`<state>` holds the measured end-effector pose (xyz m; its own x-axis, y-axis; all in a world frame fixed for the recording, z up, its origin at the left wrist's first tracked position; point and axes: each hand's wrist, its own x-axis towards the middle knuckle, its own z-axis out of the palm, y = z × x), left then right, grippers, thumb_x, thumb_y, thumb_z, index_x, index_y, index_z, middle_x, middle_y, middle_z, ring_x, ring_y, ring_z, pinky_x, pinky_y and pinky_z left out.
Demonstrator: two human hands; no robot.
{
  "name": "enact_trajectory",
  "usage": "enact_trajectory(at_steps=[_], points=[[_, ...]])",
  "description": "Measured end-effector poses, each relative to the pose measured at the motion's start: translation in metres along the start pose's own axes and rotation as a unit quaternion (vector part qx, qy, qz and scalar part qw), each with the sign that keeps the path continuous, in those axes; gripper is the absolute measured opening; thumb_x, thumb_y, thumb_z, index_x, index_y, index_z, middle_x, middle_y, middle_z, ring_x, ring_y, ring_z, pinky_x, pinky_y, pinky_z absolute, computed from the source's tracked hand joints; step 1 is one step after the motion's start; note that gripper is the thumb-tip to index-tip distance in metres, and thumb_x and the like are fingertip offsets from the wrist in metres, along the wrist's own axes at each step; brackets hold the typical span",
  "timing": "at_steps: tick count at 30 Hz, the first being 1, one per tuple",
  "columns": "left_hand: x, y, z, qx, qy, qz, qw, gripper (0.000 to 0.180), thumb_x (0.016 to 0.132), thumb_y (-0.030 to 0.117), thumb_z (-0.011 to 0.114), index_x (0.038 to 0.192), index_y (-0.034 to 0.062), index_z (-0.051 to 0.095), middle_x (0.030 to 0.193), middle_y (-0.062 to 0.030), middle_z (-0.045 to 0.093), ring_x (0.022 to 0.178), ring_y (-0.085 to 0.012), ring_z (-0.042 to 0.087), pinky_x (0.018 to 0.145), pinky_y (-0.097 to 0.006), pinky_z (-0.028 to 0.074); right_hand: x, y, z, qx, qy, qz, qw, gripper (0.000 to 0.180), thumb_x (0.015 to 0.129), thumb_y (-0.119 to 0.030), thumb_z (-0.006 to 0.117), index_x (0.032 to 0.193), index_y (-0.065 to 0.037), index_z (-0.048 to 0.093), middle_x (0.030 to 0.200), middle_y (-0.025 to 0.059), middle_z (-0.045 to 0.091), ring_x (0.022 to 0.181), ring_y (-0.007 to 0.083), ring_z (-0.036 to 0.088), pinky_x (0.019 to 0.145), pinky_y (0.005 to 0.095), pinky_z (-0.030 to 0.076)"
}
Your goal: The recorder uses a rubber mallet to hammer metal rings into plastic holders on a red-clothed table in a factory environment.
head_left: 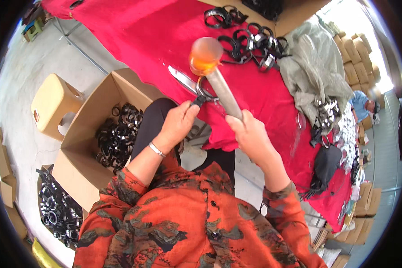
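My right hand (250,134) is closed round the pale handle of a mallet (205,60) with an orange head. The head is raised over the table edge and slightly blurred. In my left hand (176,123), a ring-shaped pipe clamp (201,99) with a black end is pinched between thumb and fingers. It lies by a shiny metal bar (182,79) on the red cloth (143,40); the mallet partly hides the ring. Beyond the mallet lie several loose black-and-silver pipe clamps (243,42).
An open cardboard box (75,167) of black clamps stands at my left, beside a beige stool (53,105). Another pile of clamps (55,210) lies lower left. On the table's right are a grey plastic sheet (315,62) and a black bag (325,165). Another person (361,105) is far right.
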<state>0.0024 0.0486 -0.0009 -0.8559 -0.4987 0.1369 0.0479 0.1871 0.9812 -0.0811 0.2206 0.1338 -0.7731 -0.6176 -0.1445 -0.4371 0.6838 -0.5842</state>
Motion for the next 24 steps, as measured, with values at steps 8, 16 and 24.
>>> enact_trajectory(at_steps=[8,16,24], points=[[0.000,-0.006,-0.007,-0.012,-0.029,-0.033,0.999,0.036,0.097,0.035,0.049,0.083,0.0021,0.054,0.068,-0.0020,0.054,0.066,-0.0100,0.053,0.064,-0.027,0.044,-0.004,-0.011,-0.027,0.153,0.079,-0.038,0.984,0.034,0.093,-0.031,0.059,0.086,0.001,0.050,0.063,0.0134,0.057,0.052,0.0254,0.057,0.048,0.0344,0.044],[0.000,0.006,-0.010,-0.010,-0.064,-0.054,0.996,0.033,0.098,0.031,0.046,0.081,0.0039,0.055,0.069,-0.0007,0.055,0.066,-0.0090,0.053,0.060,-0.023,0.042,-0.006,0.005,-0.032,0.146,-0.020,0.091,0.985,0.038,0.092,-0.036,0.057,0.082,0.001,0.051,0.059,0.0056,0.050,0.047,0.0130,0.048,0.045,0.0308,0.040],[-0.026,0.044,-0.108,-0.058,-0.020,-0.118,0.991,0.024,0.091,0.021,0.051,0.082,0.0015,0.061,0.075,-0.0026,0.062,0.069,-0.0099,0.057,0.063,-0.024,0.046,-0.082,0.089,-0.039,0.112,0.065,0.056,0.990,0.032,0.093,-0.031,0.058,0.083,-0.001,0.051,0.057,0.0035,0.050,0.046,0.0091,0.045,0.042,0.0277,0.037]])
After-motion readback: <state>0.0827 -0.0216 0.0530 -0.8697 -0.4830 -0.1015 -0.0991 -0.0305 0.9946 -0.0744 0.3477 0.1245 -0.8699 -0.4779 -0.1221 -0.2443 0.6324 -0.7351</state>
